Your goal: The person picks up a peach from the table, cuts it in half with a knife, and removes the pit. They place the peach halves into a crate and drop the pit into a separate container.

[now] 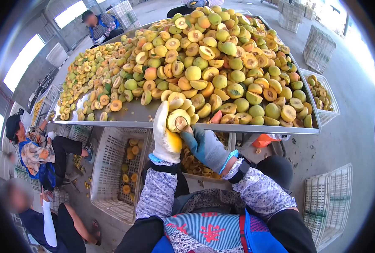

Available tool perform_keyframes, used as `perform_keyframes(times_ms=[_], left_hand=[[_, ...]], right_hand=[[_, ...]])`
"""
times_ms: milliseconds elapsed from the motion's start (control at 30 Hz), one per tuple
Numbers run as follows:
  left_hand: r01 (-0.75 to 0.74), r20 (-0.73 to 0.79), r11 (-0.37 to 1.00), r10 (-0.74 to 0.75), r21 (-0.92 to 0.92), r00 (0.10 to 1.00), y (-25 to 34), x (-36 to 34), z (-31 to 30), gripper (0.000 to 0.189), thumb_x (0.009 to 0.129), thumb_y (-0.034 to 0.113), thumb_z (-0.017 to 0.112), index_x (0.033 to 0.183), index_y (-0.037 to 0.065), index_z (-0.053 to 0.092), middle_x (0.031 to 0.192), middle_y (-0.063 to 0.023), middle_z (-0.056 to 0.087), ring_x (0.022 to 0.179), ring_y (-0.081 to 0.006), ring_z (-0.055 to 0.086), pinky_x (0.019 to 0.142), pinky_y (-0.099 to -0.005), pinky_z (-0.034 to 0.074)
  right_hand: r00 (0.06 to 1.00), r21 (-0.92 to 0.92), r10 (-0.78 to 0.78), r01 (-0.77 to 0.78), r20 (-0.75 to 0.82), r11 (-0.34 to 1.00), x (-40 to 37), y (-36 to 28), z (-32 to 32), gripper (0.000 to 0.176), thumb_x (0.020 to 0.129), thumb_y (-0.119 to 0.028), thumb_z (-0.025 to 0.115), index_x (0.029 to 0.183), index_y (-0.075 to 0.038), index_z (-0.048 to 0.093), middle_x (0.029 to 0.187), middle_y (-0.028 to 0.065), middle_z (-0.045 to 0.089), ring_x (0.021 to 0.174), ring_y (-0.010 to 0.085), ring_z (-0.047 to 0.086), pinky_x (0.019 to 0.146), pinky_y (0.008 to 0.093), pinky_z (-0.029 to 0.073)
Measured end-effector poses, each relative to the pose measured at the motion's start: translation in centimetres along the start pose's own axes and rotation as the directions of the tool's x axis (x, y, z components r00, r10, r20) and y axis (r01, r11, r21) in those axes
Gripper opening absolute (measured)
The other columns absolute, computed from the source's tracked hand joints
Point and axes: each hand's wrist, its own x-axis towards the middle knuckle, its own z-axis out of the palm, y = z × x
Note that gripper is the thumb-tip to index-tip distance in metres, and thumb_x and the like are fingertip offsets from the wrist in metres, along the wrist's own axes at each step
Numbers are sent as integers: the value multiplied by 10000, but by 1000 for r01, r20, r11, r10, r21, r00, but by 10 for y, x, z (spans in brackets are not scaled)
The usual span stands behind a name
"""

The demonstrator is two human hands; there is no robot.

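Currently, the left hand [165, 134] cups a halved fruit [178, 119] at the near edge of the worktop [128, 124], while the right hand [204, 145], fingers drawn narrow, meets its cut face; whether it grips anything is unclear. A loosened hold could drop the half over that edge, and a bump might tumble pieces from the pile [221, 80].

white crates [339, 198], right | seated person [101, 28], upper left | bright window [23, 63], left
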Motion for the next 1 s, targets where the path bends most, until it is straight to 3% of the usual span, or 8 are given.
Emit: perform_keyframes(times_ms=[233, 400, 533, 633, 733, 900, 967, 1000], left_hand=[[-13, -126, 969, 46, 248, 991, -1, -5, 1, 391, 1066, 368, 501, 1095, -5, 614, 1025, -185, 703, 882, -308, 726, 772, -433, 622], [-70, -156, 950, 122, 305, 980, -5, -11, 13, 396, 1066, 367, 503, 1108, -11, 614, 1012, -182, 706, 831, -295, 729, 702, -388, 623], [-36, -103, 915, 84, 402, 991, 0, -11, 11, 404, 1069, 350, 498, 1096, -26, 641, 956, -167, 711, 789, -269, 724, 666, -362, 617], [-49, -102, 890, 107, 454, 989, 1, -12, 17, 413, 1070, 335, 490, 1102, -39, 660, 898, -153, 708, 758, -251, 715, 653, -348, 611], [-77, -51, 912, 107, 404, 993, -1, -14, 19, 416, 1070, 321, 488, 1113, -50, 672, 851, -142, 699, 733, -237, 706, 639, -333, 603], [-11, 152, 835, -88, 551, 984, 7, -1, 5, 418, 1057, 325, 534, 1090, -55, 705, 812, -151, 721, 670, -208, 691, 631, -314, 574], [-41, 219, 854, -86, 518, 972, 2, 3, -1, 377, 1052, 288, 554, 1086, -54, 709, 805, -159, 728, 674, -208, 693, 621, -319, 566], [-61, 254, 864, -78, 499, 964, 6, 2, 1, 366, 1048, 274, 557, 1068, -56, 712, 790, -156, 728, 644, -209, 684, 618, -313, 560]], right_hand=[[999, -224, 10, 0, 43, 975, -3, -4, -11, 357, 997, -368, 625, 969, -13, 660, 781, 254, 673, 753, 462, 654, 640, 501, 508], [998, 325, 67, -70, 21, 943, -13, 8, 18, 368, 1016, -356, 607, 1095, -3, 675, 894, 252, 713, 840, 391, 706, 740, 424, 544], [990, 179, 110, -125, 90, 976, -15, 12, 14, 446, 1035, -399, 577, 1128, 29, 664, 914, 167, 752, 785, 275, 709, 765, 401, 550], [996, 372, 59, -78, 63, 925, -16, 11, 24, 512, 1042, -471, 541, 1104, 18, 677, 840, 79, 730, 714, 198, 646, 688, 373, 538], [750, 485, 416, -655, 515, 580, -16, -31, -9, 464, 1058, -463, 507, 972, -40, 679, 701, 16, 626, 586, 116, 563, 525, 292, 458], [853, 353, 378, -499, 359, 792, -22, -14, -10, 508, 1052, -520, 472, 866, -77, 638, 640, -20, 564, 475, 86, 475, 423, 275, 350], [641, 237, 532, -733, 553, 638, -16, -38, -32, 531, 1070, -523, 430, 835, -96, 641, 630, -34, 534, 467, 86, 474, 415, 277, 345], [647, 365, 466, -744, 603, 560, -20, -35, -28, 536, 1062, -559, 403, 779, -146, 595, 585, -40, 496, 401, 95, 429, 358, 273, 292]])
